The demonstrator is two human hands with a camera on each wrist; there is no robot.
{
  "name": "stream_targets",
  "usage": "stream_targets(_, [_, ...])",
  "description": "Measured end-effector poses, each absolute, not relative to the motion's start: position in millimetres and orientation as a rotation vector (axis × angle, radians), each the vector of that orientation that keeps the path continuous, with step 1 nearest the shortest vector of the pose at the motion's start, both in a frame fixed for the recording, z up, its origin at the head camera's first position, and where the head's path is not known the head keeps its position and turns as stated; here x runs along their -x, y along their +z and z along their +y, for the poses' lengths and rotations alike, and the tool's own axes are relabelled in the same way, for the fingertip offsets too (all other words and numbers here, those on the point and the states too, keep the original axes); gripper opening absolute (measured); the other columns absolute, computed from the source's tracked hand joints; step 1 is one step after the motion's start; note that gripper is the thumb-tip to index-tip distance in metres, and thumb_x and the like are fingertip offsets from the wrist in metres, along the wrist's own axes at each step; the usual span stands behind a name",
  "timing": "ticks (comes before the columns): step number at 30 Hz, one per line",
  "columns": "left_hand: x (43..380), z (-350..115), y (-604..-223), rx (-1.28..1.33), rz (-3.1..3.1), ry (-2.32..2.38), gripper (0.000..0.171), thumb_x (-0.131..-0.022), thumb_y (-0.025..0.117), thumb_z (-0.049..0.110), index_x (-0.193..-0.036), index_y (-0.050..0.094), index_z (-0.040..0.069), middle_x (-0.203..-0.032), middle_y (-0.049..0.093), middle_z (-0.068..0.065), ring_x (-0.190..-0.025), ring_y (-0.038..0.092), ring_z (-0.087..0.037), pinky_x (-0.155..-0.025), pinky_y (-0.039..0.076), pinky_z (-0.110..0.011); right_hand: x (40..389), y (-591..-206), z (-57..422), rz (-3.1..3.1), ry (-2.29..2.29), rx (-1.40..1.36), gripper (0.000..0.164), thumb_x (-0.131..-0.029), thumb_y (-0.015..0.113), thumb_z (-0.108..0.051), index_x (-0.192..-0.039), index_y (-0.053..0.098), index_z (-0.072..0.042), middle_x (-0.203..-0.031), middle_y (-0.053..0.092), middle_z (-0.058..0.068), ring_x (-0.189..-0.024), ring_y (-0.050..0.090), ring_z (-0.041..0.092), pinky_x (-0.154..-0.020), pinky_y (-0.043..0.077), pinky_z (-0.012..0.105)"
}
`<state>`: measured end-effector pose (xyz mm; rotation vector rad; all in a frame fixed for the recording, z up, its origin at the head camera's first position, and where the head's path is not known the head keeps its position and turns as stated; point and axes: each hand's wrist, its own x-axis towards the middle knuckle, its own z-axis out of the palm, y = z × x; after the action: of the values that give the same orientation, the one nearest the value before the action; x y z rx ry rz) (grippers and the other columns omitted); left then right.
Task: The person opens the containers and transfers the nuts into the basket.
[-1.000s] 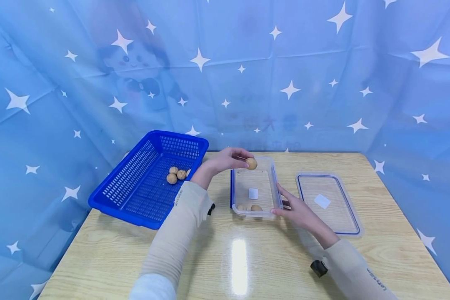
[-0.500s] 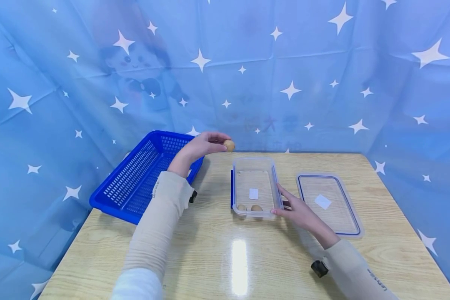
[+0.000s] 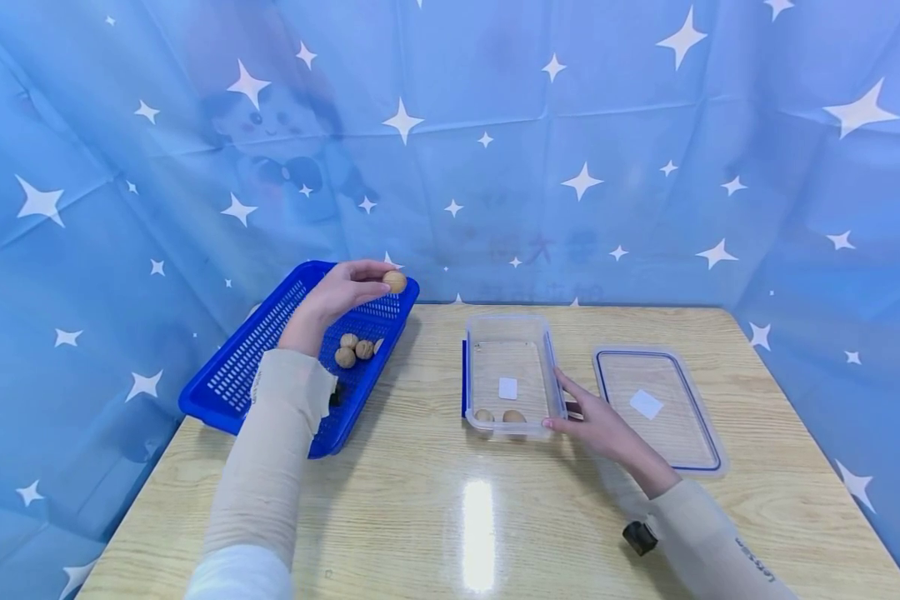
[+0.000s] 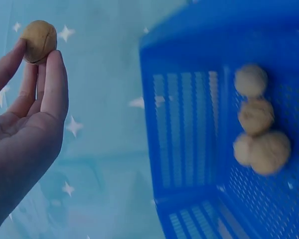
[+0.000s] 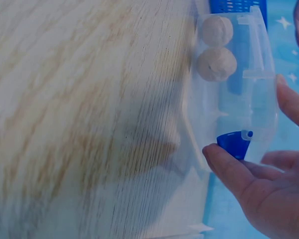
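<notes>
My left hand (image 3: pixel 341 292) pinches a walnut (image 3: pixel 394 282) between thumb and fingertips, held up over the far end of the blue plastic basket (image 3: pixel 300 265). In the left wrist view the same walnut (image 4: pixel 40 42) sits at the fingertips, apart from the basket wall. Several walnuts (image 3: pixel 364 350) lie grouped on the basket floor. My right hand (image 3: pixel 600 425) grips the right side of a clear food container (image 3: pixel 521 354), thumb at its near corner. Two walnuts (image 5: pixel 217 63) rest inside at the container's near end. A blue clip (image 5: pixel 234 144) shows beside the right fingers.
The container's clear lid (image 3: pixel 656 446), with a blue seal and a white label, lies flat on the wooden table (image 3: pixel 390 517) at the right. A blue curtain with white stars (image 3: pixel 487 175) hangs behind the table.
My left hand has carried the walnut leftward, from over the container to above the basket, uncovering the walnuts there. The right hand and container have stayed in place.
</notes>
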<state>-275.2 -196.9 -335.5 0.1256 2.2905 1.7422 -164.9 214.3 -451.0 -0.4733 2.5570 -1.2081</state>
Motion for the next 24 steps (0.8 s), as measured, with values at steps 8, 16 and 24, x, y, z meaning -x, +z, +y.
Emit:
stream_targets(8, [269,-233,-350,0.013,2.320,1.761,0.049,-0.102,0.056,0.013,-0.149,0.044,0.008,-0.149,0.046,-0.015,-0.132,0.051,-0.024,-0.120,0.038,-0.041,165,-450,214,2.557,-1.198,0.468,0.087,-0.097,0.065,-0.026,-0.160,0.008,-0.006,-0.161,0.010,0.033,-0.135,0.042,0.054,-0.109,0.043,0.059])
stream_targets(16, [267,-257,-374,0.142,2.340,1.741,0.051,-0.102,0.056,0.014,-0.150,0.041,0.005,-0.152,0.043,-0.017,-0.138,0.046,-0.031,-0.122,0.035,-0.043,163,-449,213,2.562,-1.192,0.464,0.087,-0.097,0.065,-0.028,-0.160,0.008,-0.006,-0.162,0.010,0.033,-0.136,0.041,0.054,-0.111,0.041,0.060])
stream_targets(24, [265,-274,-406,0.223,2.394,1.660,0.049,-0.102,0.055,0.013,-0.149,0.042,0.004,-0.153,0.042,-0.020,-0.141,0.043,-0.035,-0.122,0.033,-0.048,164,-449,214,2.555,-1.195,0.458,0.087,-0.098,0.064,-0.027,-0.160,0.008,-0.006,-0.162,0.010,0.033,-0.136,0.041,0.054,-0.110,0.041,0.060])
